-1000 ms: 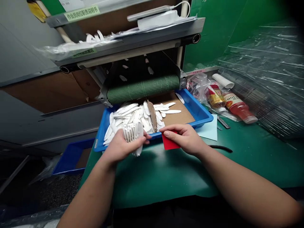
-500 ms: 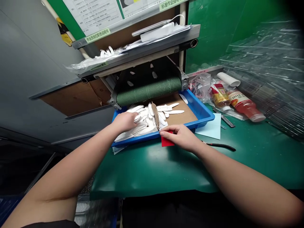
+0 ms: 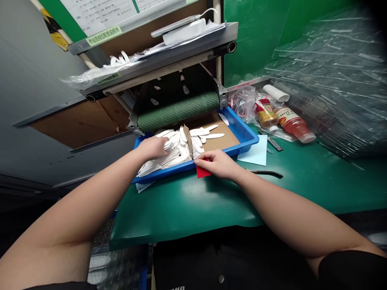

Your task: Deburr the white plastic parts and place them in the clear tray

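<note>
My left hand [image 3: 152, 148] reaches over the left side of a blue tray [image 3: 252, 139]. Its fingers are curled together at a pile of long, flat white pieces [image 3: 182, 150], and a flat white piece [image 3: 167, 145] shows in the gap at the fingertips. Other fingers are hidden behind the hand. By the tray's front rim my right hand [image 3: 220, 164] is closed in a pinch, thumb lying across a red card [image 3: 203, 172]. Red also shows between thumb and forefinger. A brown, ragged-edged upright strip [image 3: 188, 139] stands between the heaped pieces and the tray's right part.
A green mesh conveyor belt [image 3: 179, 108] ends above the tray, with several small pieces behind it. A shelf [image 3: 232, 31] hangs over it. To the right are a black handle [image 3: 269, 173], light-blue paper [image 3: 256, 152], a cutter knife [image 3: 275, 144], bottles [image 3: 293, 123] and stacked clear plastic [image 3: 329, 76].
The whole view has shifted, so everything sits further left and higher. Both hands keep nearly the same places relative to the tray.
</note>
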Demonstrator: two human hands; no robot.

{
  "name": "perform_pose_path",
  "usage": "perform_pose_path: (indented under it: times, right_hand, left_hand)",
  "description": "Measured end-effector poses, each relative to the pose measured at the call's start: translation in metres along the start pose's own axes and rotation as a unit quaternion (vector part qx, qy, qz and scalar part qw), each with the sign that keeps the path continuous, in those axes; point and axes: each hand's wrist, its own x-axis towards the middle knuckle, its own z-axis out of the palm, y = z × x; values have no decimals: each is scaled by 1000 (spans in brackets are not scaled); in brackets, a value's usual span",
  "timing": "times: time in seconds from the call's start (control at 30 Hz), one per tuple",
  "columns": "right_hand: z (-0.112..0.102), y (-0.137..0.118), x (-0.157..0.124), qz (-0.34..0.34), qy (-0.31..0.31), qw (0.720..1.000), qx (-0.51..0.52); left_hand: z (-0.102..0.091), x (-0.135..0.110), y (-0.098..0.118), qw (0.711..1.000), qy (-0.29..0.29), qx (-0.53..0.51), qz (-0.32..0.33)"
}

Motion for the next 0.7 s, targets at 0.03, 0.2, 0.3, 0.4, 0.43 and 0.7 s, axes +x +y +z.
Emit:
perform_pose_path:
  times: [0.03, 0.2, 0.3, 0.4, 0.43, 0.7]
  right_hand:
    - [0, 1, 0, -1, -1, 1000, 3]
    - [1, 3, 2, 2, 15, 1000, 19]
    - [0, 3, 2, 7, 35, 999, 26]
    - [-1, 2, 2, 4, 57, 998, 38]
    - [-2, 1, 2, -1, 67, 997, 45]
    - [-3, 2, 0, -7, 132, 985, 112]
  left_hand:
    - [-1, 2, -1, 1000, -4, -2, 0]
    - [-3, 9, -6, 1000, 1, -3, 4]
    - [-6, 5, -7, 1000, 16, -1, 13]
    - [-13, -8, -10, 998, 53, -15, 7]
    - [-15, -15, -10, 996, 77, -34, 0]
    - [-23, -70, 12, 919, 257, -297, -34]
